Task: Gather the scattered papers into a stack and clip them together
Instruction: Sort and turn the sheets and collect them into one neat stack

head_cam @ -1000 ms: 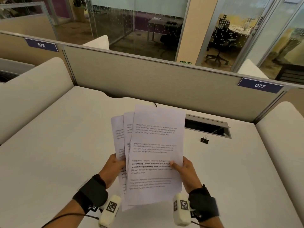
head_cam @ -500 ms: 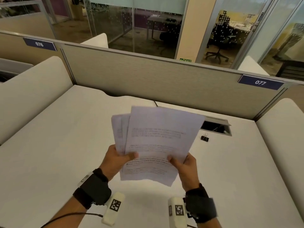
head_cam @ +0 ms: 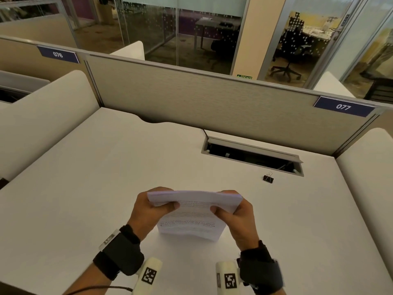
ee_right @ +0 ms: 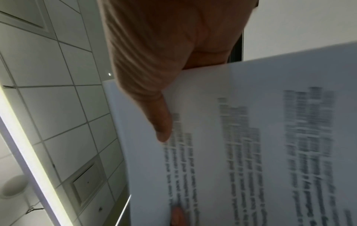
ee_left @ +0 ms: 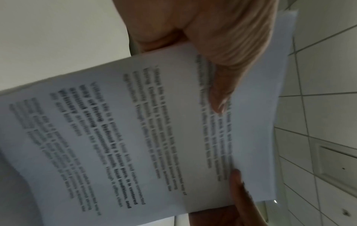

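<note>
Several printed white papers [head_cam: 194, 211] stand on edge on the desk [head_cam: 85, 177] as one stack, their lower edge on the desktop. My left hand [head_cam: 153, 206] grips the stack's left side, thumb on the front sheet. My right hand [head_cam: 232, 206] grips its right side the same way. In the left wrist view the papers [ee_left: 154, 130] fill the frame, with my thumb [ee_left: 218, 91] across the text. The right wrist view shows the papers [ee_right: 241, 145] blurred, my thumb [ee_right: 162, 126] on them. A small black binder clip [head_cam: 268, 178] lies on the desk, up and right of my hands.
A cable cut-out with an open flap [head_cam: 253, 155] sits in the desk behind the clip. A beige partition [head_cam: 212, 103] closes the far side, and padded side panels [head_cam: 365, 167] flank the desk left and right.
The fanned, upright sheets have been turned sideways, brought down and squared into one stack standing on the desk. Both hands have shifted to its upper corners.
</note>
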